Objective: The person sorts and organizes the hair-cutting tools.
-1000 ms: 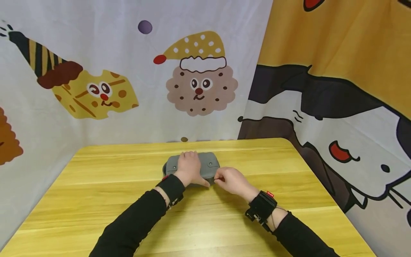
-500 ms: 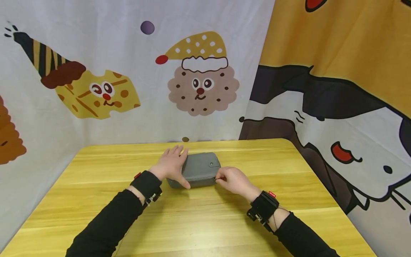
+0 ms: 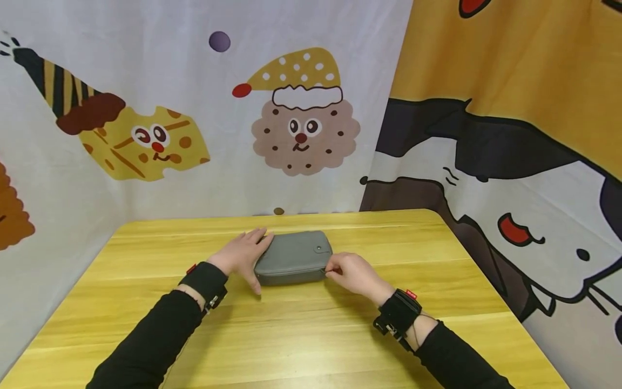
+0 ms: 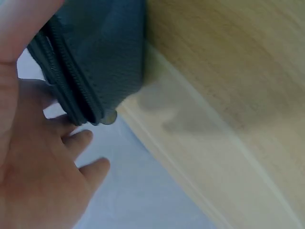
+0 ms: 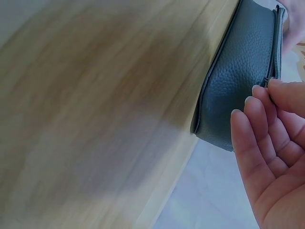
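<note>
A grey leather-look zip pouch (image 3: 293,254) lies on the table, with a snap tab near its right end. My left hand (image 3: 239,257) is at the pouch's left end, fingers spread and thumb by the front corner. In the left wrist view, the zipper (image 4: 71,71) runs round that end, its two tooth rows close together, between thumb and fingers. My right hand (image 3: 353,274) is at the front right corner. Its thumb and index finger pinch the zipper pull (image 5: 267,83), mostly hidden by the fingertips in the right wrist view.
The pale wooden table (image 3: 311,340) reaches back to a white curtain (image 3: 175,70) with cartoon prints. On the right hangs another printed curtain (image 3: 491,70). Black bands with small cameras sit on both wrists, over or beside black sleeves (image 3: 146,335).
My left hand has slid from the pouch's middle to its left end, uncovering the top. The right hand stays at the right corner, pinching the zipper pull.
</note>
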Demonstrator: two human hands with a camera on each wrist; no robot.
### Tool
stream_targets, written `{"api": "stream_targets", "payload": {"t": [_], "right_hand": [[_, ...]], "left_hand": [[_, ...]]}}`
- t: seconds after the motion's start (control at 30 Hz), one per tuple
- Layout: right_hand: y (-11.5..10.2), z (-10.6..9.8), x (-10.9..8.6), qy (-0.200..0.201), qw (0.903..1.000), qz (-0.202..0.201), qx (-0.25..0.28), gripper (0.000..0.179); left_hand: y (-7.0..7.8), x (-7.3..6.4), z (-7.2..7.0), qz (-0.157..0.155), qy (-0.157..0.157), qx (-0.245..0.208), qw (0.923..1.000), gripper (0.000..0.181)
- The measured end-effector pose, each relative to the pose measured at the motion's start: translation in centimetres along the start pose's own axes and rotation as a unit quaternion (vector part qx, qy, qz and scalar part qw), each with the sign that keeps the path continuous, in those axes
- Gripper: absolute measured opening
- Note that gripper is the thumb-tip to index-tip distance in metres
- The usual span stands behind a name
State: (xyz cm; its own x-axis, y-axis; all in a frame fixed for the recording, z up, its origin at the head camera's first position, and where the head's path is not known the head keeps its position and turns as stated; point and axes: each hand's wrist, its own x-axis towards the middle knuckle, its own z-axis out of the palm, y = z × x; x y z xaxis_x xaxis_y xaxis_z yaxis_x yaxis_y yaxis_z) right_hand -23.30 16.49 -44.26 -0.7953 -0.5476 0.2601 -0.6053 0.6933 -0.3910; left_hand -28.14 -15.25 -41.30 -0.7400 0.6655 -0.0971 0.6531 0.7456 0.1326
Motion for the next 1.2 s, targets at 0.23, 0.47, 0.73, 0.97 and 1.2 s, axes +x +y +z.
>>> {"api": "stream_targets", "payload": {"t": [0.23, 0.47, 0.73, 0.97, 1.2], "right_hand": [[-0.3, 0.0, 0.2, -0.001, 1.0000, -0.003, -0.004, 0.006], [-0.2, -0.1, 0.1, -0.004, 1.0000, -0.005, -0.007, 0.006], [-0.3, -0.1, 0.2, -0.007, 0.9999, -0.005, -0.006, 0.006], [-0.1, 0.0, 0.2, -0.007, 1.0000, -0.004, -0.004, 0.006], [-0.1, 0.0, 0.2, -0.005, 1.0000, -0.006, -0.006, 0.006]], "left_hand": [[-0.5, 0.0, 0.9, 0.001, 0.010, -0.026, 0.9996, 0.139], [0.0, 0.2, 1.0, 0.009, 0.015, -0.006, 0.9998, 0.142], [0.6, 0.7, 1.3, 0.020, 0.031, 0.010, 0.9993, 0.139], [1.2, 1.6, 2.1, 0.008, 0.057, 0.018, 0.9982, 0.135], [1.7, 2.4, 2.4, -0.016, 0.081, 0.061, 0.9947, 0.131]]}}
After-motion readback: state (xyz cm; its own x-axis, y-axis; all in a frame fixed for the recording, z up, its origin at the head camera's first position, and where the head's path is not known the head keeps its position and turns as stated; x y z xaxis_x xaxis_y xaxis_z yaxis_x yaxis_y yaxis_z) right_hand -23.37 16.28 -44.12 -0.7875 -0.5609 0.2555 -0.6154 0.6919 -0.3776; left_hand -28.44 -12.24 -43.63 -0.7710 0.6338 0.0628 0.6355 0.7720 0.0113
